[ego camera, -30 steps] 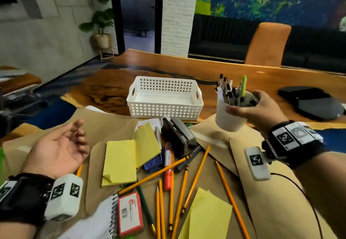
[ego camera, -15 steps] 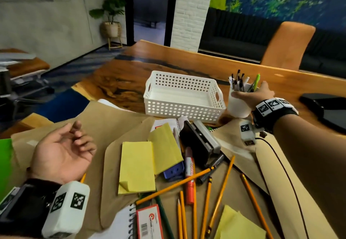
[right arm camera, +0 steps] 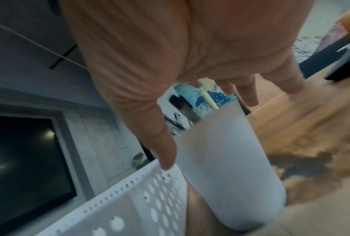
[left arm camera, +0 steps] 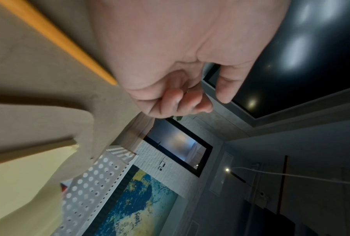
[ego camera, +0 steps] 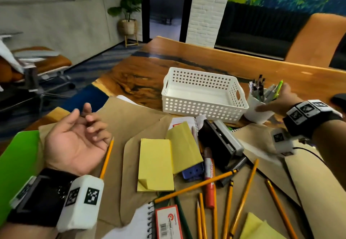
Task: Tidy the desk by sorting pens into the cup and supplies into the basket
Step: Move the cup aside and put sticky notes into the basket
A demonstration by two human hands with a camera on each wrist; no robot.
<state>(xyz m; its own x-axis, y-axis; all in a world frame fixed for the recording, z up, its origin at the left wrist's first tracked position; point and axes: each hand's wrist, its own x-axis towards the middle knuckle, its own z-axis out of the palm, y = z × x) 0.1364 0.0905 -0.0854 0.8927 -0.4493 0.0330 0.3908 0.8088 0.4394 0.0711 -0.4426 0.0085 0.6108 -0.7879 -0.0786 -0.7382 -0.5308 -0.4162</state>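
A white cup (ego camera: 259, 113) full of pens stands on the wooden table just right of the white perforated basket (ego camera: 204, 105). My right hand (ego camera: 273, 100) is around the cup: the thumb lies along its near side and the fingers reach straight past the rim. In the right wrist view the cup (right arm camera: 230, 167) is blurred beside the basket (right arm camera: 149, 199), and the hand's (right arm camera: 207, 131) fingers are not curled. My left hand (ego camera: 88, 120) rests palm up on brown paper, loosely curled, holding nothing. A pencil (ego camera: 107, 156) lies beside it. The basket is empty.
Several yellow pencils (ego camera: 194, 187), a red marker (ego camera: 208, 175), yellow sticky pads (ego camera: 155, 163), a black and grey stapler (ego camera: 221, 141), a blue clip (ego camera: 192, 173) and a red-labelled box (ego camera: 168, 223) lie on brown envelopes. A green folder (ego camera: 16, 163) sits at the left edge.
My right hand carried the cup away from me and set it on the table by the basket's right end; its fingers have loosened. The left hand stayed put.
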